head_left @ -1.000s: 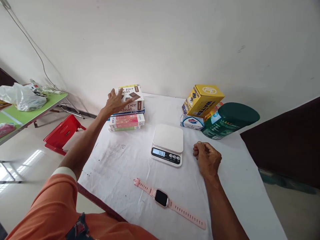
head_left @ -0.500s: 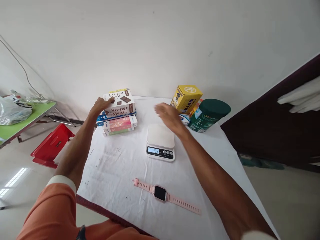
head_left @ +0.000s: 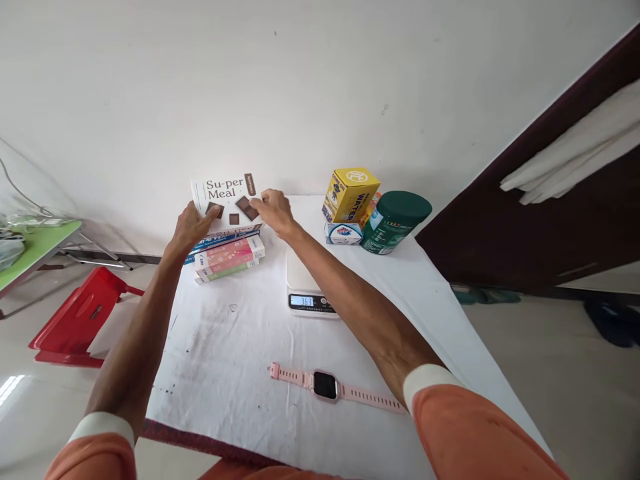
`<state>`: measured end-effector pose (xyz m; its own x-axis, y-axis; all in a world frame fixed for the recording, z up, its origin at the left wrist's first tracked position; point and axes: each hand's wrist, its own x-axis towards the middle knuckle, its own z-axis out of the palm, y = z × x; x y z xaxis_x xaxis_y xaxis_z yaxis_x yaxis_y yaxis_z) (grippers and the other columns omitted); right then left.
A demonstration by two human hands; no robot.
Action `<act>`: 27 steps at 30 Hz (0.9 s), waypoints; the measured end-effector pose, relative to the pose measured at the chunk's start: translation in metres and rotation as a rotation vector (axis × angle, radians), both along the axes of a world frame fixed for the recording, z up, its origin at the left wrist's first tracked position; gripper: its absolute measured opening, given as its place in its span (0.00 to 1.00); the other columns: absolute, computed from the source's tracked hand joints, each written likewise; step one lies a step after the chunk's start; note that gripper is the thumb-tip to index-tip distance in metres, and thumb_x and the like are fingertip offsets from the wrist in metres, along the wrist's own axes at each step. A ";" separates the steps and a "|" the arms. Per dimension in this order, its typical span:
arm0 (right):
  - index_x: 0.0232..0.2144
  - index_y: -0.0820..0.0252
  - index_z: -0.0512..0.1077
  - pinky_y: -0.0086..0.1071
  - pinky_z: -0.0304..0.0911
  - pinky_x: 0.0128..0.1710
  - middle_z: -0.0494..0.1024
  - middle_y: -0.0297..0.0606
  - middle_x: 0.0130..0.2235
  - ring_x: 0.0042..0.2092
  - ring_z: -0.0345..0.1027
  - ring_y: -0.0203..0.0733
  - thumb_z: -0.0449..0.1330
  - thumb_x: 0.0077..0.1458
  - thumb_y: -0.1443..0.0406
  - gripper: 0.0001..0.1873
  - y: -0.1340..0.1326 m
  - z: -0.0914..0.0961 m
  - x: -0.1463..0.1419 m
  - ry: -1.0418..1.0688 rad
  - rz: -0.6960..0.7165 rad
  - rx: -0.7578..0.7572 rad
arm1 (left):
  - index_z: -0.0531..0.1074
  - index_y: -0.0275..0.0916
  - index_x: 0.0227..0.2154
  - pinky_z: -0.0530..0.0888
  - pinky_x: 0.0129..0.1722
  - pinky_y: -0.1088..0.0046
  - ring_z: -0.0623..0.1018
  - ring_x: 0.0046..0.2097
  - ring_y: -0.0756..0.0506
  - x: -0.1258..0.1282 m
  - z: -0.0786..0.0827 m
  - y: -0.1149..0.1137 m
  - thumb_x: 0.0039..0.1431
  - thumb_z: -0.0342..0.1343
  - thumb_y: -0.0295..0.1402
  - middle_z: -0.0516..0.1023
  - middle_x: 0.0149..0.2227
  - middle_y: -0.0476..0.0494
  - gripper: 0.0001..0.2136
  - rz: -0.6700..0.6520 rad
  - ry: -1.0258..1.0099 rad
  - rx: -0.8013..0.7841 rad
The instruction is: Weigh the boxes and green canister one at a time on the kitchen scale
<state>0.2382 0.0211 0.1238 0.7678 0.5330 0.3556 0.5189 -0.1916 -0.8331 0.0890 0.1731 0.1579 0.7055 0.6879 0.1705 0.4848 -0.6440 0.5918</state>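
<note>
Both my hands hold a white Su-per Meal box (head_left: 225, 193), its printed front tilted up toward me at the back left of the table. My left hand (head_left: 194, 225) grips its left edge, thumb on the front. At the right edge my right hand (head_left: 274, 211) is closed on it, fingertips near the chocolate picture. Just below the box lie a blue box (head_left: 220, 241) and a pink box (head_left: 230, 256), with a green-edged box (head_left: 231, 269) under the pink one. Partly behind my right forearm, a white kitchen scale (head_left: 300, 277) reads 363.
A yellow box (head_left: 350, 193), a small white-and-blue box (head_left: 344, 233) and a dark green canister (head_left: 397, 221) stand at the back right. A pink-strapped watch (head_left: 325, 385) lies near the front. Left of the table are a red chair (head_left: 83, 317) and a green table (head_left: 45, 247).
My right hand has moved left from above the scale to the Su-per Meal box and taken its right side. The box has tilted up, and the view has shifted slightly.
</note>
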 end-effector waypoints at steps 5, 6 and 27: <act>0.35 0.57 0.72 0.40 0.70 0.45 0.80 0.36 0.36 0.43 0.75 0.48 0.61 0.57 0.58 0.09 -0.089 0.004 -0.010 0.068 -0.100 0.162 | 0.60 0.42 0.68 0.71 0.64 0.52 0.71 0.64 0.34 0.005 -0.022 -0.062 0.65 0.58 0.45 0.71 0.64 0.34 0.31 -0.297 -0.322 0.097; 0.36 0.57 0.72 0.40 0.71 0.46 0.81 0.37 0.38 0.44 0.76 0.48 0.62 0.57 0.58 0.09 -0.107 0.002 -0.013 0.069 -0.104 0.206 | 0.57 0.43 0.69 0.71 0.64 0.52 0.70 0.66 0.34 0.008 -0.031 -0.074 0.65 0.58 0.44 0.69 0.66 0.34 0.32 -0.355 -0.360 0.089; 0.40 0.55 0.72 0.49 0.75 0.55 0.85 0.40 0.44 0.49 0.80 0.50 0.66 0.53 0.58 0.14 -0.224 -0.065 -0.058 0.163 -0.333 0.326 | 0.41 0.54 0.75 0.76 0.59 0.49 0.64 0.69 0.30 0.026 -0.116 -0.146 0.52 0.72 0.39 0.55 0.72 0.30 0.55 -0.615 -0.447 -0.138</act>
<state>0.1807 -0.2025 0.0592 0.9370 0.1297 0.3244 0.3319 -0.0409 -0.9424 0.1153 0.0270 0.0414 0.8521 0.2300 0.4702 -0.2404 -0.6260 0.7418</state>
